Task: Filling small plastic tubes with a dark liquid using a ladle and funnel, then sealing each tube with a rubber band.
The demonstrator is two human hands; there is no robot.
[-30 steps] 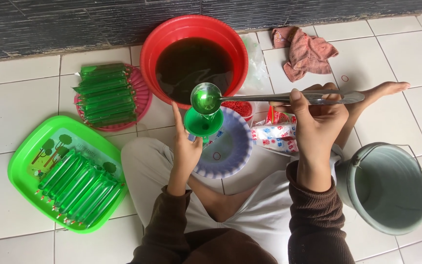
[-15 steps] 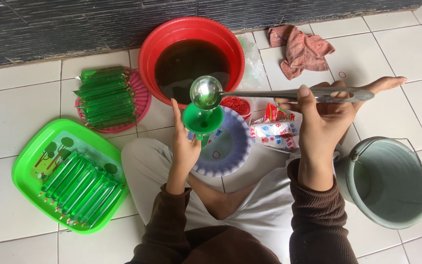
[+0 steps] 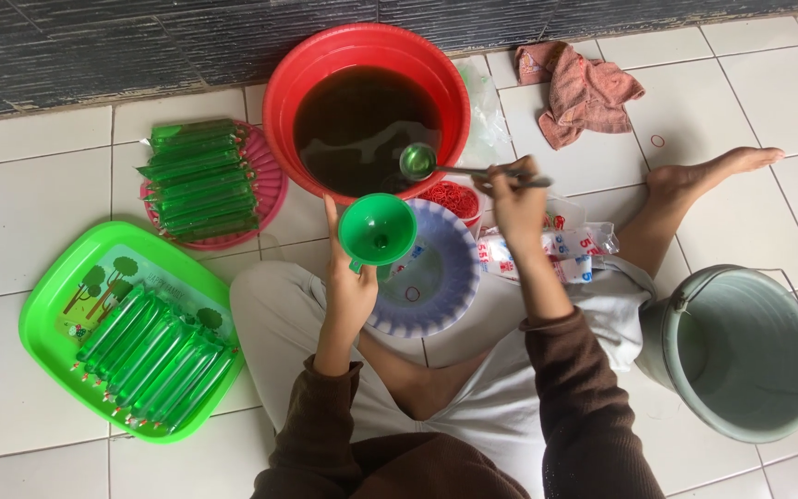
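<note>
While left hand (image 3: 351,286) grips the green funnel (image 3: 378,229) over the blue plate (image 3: 450,286), right hand (image 3: 517,201) pinches the metal ladle (image 3: 419,162) handle above the red basin (image 3: 367,55). Funnel: light, stiff plastic. Ladle: rigid, likely slippery when wet; best held mid-handle.

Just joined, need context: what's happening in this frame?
A person sits on a tiled floor. The left hand holds a green funnel upright above a blue-rimmed plate. The right hand holds a metal ladle with its bowl over the red basin of dark liquid. Filled green tubes lie on a green tray and a pink basket to the left; a grey bucket stands on the right.
</note>
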